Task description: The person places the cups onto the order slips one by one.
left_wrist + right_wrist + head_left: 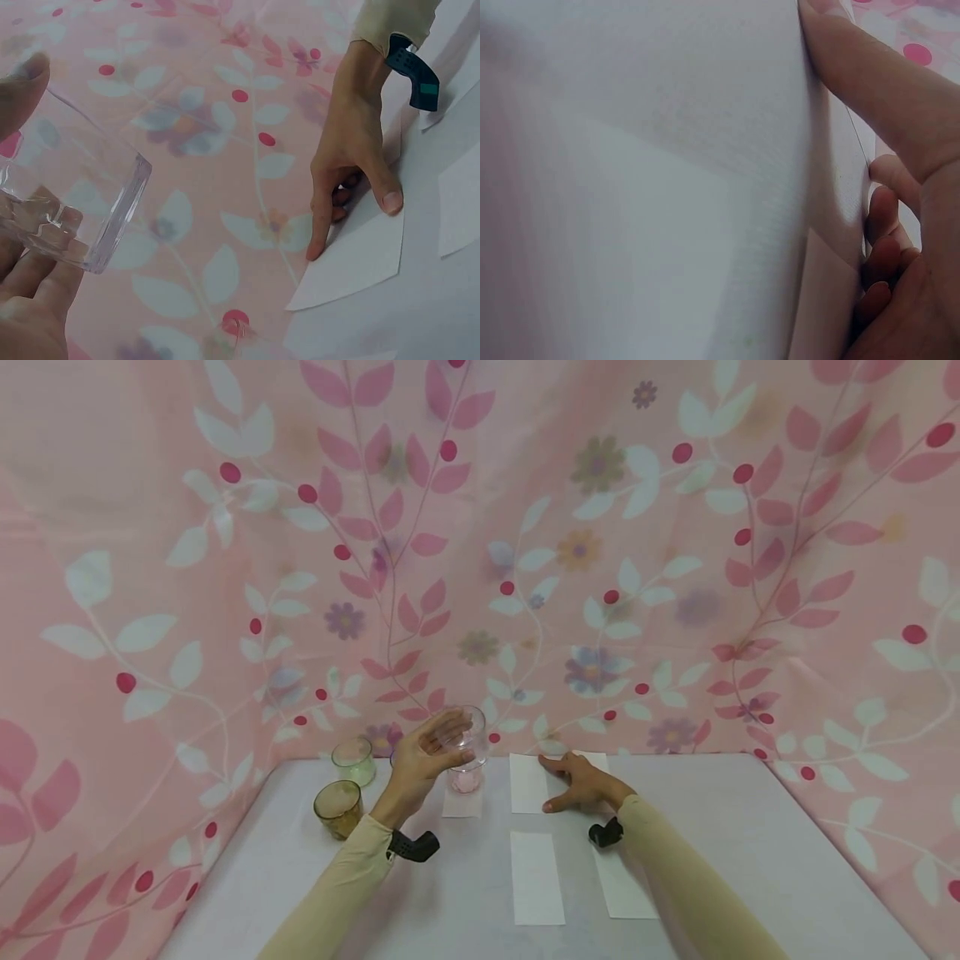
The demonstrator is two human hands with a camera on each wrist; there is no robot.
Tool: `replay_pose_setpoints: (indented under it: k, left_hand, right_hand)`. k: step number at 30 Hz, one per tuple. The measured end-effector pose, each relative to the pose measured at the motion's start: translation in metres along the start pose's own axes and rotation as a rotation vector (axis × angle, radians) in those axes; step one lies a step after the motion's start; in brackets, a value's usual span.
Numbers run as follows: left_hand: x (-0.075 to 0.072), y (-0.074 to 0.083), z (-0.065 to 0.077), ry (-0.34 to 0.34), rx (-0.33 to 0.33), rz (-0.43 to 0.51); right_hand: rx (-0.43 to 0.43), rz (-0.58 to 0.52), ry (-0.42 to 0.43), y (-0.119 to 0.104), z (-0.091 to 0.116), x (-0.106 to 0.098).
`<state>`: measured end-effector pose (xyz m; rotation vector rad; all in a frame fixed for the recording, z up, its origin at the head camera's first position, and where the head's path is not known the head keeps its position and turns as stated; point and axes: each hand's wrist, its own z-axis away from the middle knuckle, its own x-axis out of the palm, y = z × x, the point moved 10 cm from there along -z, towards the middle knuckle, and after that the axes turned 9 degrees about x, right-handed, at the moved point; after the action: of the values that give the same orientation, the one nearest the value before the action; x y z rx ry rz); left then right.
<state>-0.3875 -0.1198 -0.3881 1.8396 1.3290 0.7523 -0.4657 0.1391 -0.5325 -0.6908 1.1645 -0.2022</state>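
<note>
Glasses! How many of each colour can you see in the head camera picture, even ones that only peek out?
Green glass: 1
Brown glass: 1
Pink glass: 1
Clear glass, in the left hand: 1
Bluish glass, mostly hidden: 1
Total: 5

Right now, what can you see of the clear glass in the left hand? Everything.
The clear glass looks like colourless glass or hard plastic, see-through, with a smooth wall and a thick, shiny base. Nothing shows inside it. The left hand holds it between thumb and fingers; part of the wall is hidden by that grip. It is off the table, seemingly near upright. In the head view it appears just above a pinkish glass; whether they touch, I can't tell.
</note>
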Motion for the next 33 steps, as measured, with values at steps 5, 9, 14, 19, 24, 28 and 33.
replay_pose_setpoints:
  k: [5,9,14,19,24,28,33]
  left_hand:
    - [0.022,-0.001,-0.021,-0.085,0.016,-0.030]
    - [0.037,-0.013,-0.034,-0.131,-0.023,-0.033]
    - [0.054,-0.036,-0.042,-0.144,-0.100,0.027]
    - [0.065,-0.059,-0.043,-0.106,-0.135,0.079]
    - [0.072,-0.080,-0.038,-0.057,-0.144,0.098]
    - [0.077,-0.095,-0.034,-0.033,-0.146,0.039]
    - [0.080,-0.109,-0.031,0.011,-0.137,0.043]
  right_hand:
    - [0.007,0.012,0.002,0.003,-0.002,0.001]
    - [0.009,0.036,0.001,0.004,-0.002,0.001]
    - [0.031,0.020,-0.003,0.004,0.000,0.000]
    - [0.061,-0.026,-0.007,0.008,0.000,0.000]
    - [0.077,-0.054,-0.004,0.010,0.000,0.000]
    - [0.079,-0.056,0.007,0.011,0.000,-0.001]
    - [0.075,-0.080,0.009,0.011,0.001,-0.002]
